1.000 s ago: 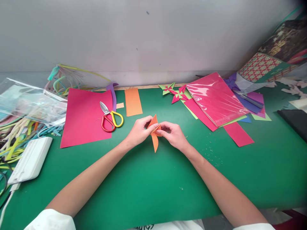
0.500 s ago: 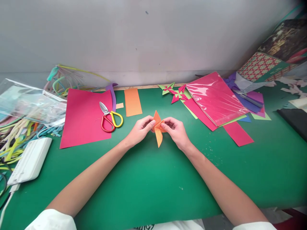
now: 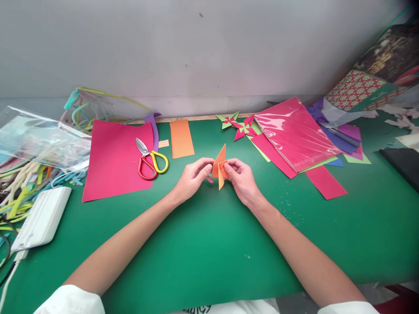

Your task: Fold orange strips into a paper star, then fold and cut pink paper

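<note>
A folded orange paper piece [image 3: 221, 167] with several pointed flaps is held above the green table [image 3: 209, 244]. My right hand [image 3: 240, 178] pinches its right side between thumb and fingers. At its left edge is my left hand [image 3: 195, 178], thumb and fingers curved with a gap between them, the fingertips beside the paper. Whether those fingertips touch the paper is hard to tell. One tall flap points up and a narrow one points down toward me.
Scissors [image 3: 150, 159] lie on a red sheet [image 3: 111, 161] at left, near an orange strip [image 3: 182, 138]. Folded green and red stars [image 3: 244, 127] and a packet of red paper [image 3: 296, 133] are behind at right. A white power bank [image 3: 42, 216] sits far left.
The orange paper has turned, its upper point tilting right and its lower flap looking narrower. My left fingers have loosened from its left side; my right hand keeps its pinch.
</note>
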### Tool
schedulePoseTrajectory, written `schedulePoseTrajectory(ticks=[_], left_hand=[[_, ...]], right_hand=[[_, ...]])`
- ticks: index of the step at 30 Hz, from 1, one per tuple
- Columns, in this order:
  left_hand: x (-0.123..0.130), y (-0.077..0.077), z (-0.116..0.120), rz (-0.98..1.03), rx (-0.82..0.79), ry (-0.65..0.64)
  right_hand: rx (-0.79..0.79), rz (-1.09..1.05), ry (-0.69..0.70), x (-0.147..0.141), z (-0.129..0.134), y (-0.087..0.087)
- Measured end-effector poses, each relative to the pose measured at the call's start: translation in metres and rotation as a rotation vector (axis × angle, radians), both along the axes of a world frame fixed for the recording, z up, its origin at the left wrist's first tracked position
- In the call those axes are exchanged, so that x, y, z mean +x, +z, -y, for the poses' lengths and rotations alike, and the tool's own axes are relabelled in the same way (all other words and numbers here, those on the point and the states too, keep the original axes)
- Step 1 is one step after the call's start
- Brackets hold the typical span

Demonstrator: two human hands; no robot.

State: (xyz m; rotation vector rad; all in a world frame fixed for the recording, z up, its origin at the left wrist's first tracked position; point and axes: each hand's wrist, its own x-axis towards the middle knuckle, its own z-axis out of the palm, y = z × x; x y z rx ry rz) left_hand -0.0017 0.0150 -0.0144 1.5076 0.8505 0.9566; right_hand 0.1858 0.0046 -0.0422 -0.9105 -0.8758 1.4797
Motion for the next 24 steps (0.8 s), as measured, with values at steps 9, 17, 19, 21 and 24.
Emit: schedulePoseTrajectory(ticks=[9,17,19,21,24], left_hand=[[0.006,-0.005,0.007,-0.212,0.075,0.139],[0.000,-0.003,-0.001,-0.146,-0.050,0.024],[-0.001,-0.001,-0.003,-0.142,-0.052,-0.022],[-0.002,0.000,-0.004,-0.135,-0.048,-0.049],[-0.003,0.001,-0.005,-0.120,-0.048,-0.086]], right_hand=[[0.063,0.059,0.002,-0.003,0.001,-0.001],[0.035,0.137,0.071,-0.001,0.001,0.003],[-0.016,0.107,0.114,-0.001,0.002,0.004],[-0.066,0.062,0.127,-0.001,0.003,0.005],[-0.074,-0.018,0.199,0.000,0.003,0.006]])
